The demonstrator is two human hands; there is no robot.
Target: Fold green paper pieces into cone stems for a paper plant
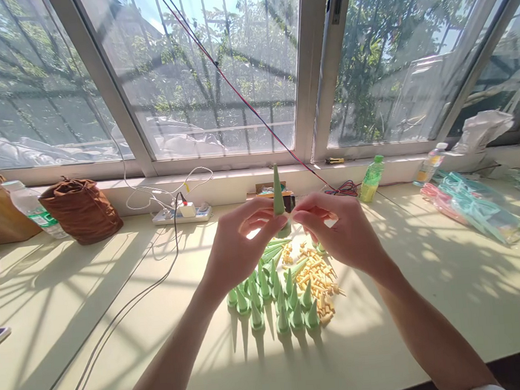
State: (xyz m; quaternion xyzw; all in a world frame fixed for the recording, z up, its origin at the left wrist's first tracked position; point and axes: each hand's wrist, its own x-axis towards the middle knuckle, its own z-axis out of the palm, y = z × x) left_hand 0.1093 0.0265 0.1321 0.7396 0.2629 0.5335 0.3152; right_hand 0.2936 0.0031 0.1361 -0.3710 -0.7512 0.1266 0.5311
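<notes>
My left hand (245, 236) pinches a green cone (278, 190) that points upward above the table. Close beside its base, the thumb and fingertips of my right hand (335, 225) are pressed together; whatever they hold is too small to make out. Below my hands, several green cones with round bases (282, 315) stand upright on the table. More green cones (271, 251) lie on their sides behind them. A heap of small yellow-orange pegs (315, 273) lies to the right of the standing cones.
A power strip (182, 214) with cables sits at the back left, near a brown cloth bag (80, 209). A green bottle (371, 179) stands at the back right, beside plastic packets (474, 203). One black cable (128, 309) crosses the pale table (174, 360).
</notes>
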